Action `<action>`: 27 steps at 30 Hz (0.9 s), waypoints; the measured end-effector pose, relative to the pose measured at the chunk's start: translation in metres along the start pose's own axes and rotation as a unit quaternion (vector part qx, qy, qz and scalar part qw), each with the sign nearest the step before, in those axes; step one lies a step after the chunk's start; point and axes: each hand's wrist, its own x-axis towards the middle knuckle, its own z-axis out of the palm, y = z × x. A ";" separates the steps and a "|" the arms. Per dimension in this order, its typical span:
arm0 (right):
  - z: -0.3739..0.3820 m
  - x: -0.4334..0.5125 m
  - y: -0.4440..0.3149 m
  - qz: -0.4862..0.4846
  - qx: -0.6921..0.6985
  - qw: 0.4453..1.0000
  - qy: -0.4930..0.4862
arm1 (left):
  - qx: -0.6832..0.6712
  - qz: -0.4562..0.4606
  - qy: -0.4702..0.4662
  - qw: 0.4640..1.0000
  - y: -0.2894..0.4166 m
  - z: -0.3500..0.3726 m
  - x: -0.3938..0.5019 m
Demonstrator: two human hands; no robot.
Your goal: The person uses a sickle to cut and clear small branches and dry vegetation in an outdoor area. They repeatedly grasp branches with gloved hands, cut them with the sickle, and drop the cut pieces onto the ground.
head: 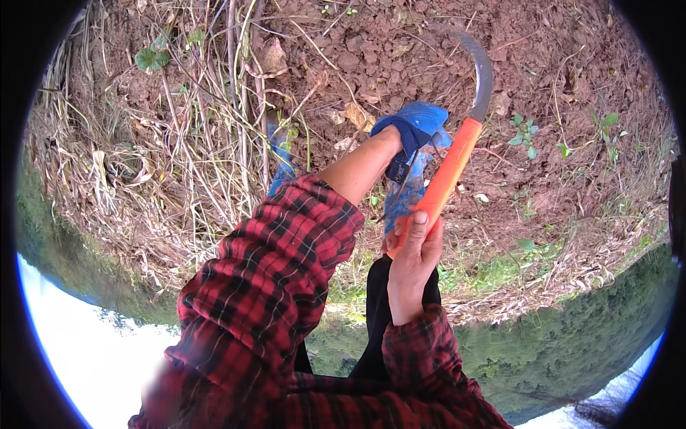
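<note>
My right hand (pixel 415 246), bare, grips the lower end of a sickle's long orange handle (pixel 447 174). The curved metal blade (pixel 481 80) points up and away from me, its tip bending left above the soil. Left of the handle is my left hand (pixel 415 122), in a blue work glove with a dark cuff, low over the ground. Its fingers are mostly turned out of sight, so whether they hold anything is unclear. A thin dark stem (pixel 399 195) runs down from beside the glove, in front of a blue, mud-marked boot (pixel 405 201).
Reddish-brown clods of soil (pixel 370 48) spread ahead. Dry stalks and vines (pixel 244 107) stand close on the left, by my other blue boot (pixel 282 166). Small green weeds (pixel 524 134) grow at right. Dry straw (pixel 536 300) and grass lie around my legs.
</note>
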 end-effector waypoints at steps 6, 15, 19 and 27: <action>-0.001 0.002 -0.006 0.017 0.014 1.000 0.005 | -0.223 -0.223 0.039 0.948 0.036 -0.071 -0.146; 0.010 0.001 -0.006 0.006 0.018 0.999 -0.050 | 0.620 -0.355 0.078 0.695 -0.062 -0.284 -0.446; 0.004 0.000 0.000 0.023 0.007 0.999 -0.032 | 0.728 -0.168 0.155 0.646 0.002 -0.188 -0.302; 0.006 -0.006 0.000 0.044 -0.034 0.998 -0.037 | 0.583 -0.367 -0.140 0.711 -0.051 -0.165 -0.108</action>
